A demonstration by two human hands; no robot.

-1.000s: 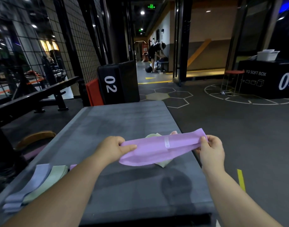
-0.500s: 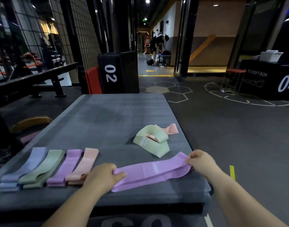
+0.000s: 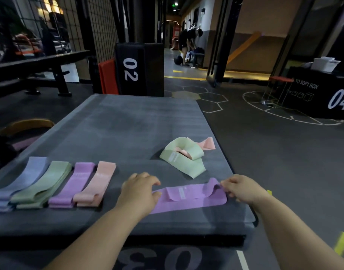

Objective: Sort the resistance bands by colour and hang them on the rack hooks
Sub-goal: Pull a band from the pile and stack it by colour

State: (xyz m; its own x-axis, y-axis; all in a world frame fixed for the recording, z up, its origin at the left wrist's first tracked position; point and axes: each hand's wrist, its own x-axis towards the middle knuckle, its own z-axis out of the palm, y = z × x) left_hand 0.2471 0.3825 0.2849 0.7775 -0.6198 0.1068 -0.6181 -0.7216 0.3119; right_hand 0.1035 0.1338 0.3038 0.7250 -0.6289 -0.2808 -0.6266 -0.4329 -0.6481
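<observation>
Two hands on purple band

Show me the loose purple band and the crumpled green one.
Loose purple fabric resistance band (image 3: pixel 196 200), head view: flat middle, beside its white label.
Crumpled pale green fabric band (image 3: pixel 188 168), head view: its lower fold.

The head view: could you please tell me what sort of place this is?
Most likely a gym: a black box numbered 02, a 04 soft box, a workout bench at left, and resistance bands laid in a row.
</observation>
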